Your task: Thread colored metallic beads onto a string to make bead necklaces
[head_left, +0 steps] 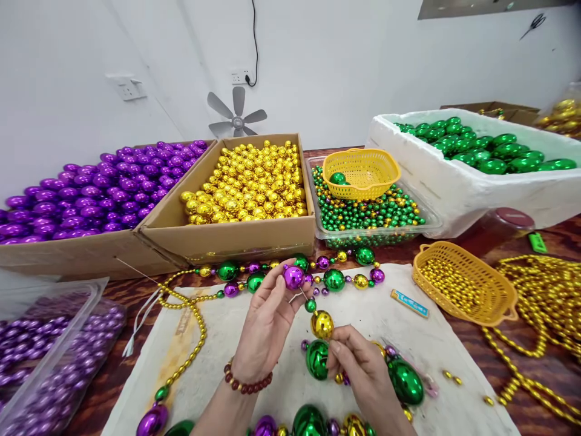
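Under our fingers [275, 293] we had a wood-grained table [115, 363] with a whitish sheet [222, 333] spread on it. Beyond our fingers stood two cardboard boxes [236, 242] and a clear tray [385, 232]; right of our fingers lay gold bead strands [540, 290].

A person's left hand [270, 318] is held upright at the lower center of the frame, palm turned inward, thumb and fingers closed in a pinch near the top. The right hand [358, 363], lower and toward the right, shows its back, fingers curled and thumb against them. The bare left forearm [231, 406] and right forearm [390, 418] angle inward from the bottom edge, hands apart.
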`<state>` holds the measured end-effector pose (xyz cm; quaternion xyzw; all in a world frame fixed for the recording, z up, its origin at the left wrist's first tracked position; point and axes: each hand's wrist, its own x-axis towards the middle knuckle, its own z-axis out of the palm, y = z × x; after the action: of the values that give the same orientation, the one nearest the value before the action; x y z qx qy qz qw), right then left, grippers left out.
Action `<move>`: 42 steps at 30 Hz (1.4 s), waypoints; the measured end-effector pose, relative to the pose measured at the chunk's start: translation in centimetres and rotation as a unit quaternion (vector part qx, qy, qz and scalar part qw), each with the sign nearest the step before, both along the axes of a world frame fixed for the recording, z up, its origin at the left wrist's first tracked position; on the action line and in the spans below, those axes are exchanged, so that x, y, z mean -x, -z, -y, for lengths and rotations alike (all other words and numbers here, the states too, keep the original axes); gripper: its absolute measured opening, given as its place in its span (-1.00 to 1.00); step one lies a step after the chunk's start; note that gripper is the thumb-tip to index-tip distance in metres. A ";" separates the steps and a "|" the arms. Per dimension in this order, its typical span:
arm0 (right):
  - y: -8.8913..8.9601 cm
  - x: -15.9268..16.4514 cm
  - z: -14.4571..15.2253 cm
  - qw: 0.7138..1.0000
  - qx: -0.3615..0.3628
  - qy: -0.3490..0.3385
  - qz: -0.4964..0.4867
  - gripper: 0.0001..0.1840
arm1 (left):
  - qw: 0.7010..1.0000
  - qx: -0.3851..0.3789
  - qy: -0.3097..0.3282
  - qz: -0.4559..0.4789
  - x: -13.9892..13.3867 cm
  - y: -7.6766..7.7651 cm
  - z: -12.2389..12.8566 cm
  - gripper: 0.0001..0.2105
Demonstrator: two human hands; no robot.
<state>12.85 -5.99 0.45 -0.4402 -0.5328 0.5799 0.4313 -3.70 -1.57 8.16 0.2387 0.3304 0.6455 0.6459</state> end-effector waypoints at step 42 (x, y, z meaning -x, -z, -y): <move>2.0 -1.0 -0.9 0.968 0.076 0.039 -0.237 -0.67 | 0.945 -0.083 0.120 -0.292 -3.2 -0.3 -5.6 -0.69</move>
<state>13.87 -5.05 -1.57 -0.3420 -0.3518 0.6896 0.5326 -0.54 4.01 8.42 0.5073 0.4185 0.4902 0.5721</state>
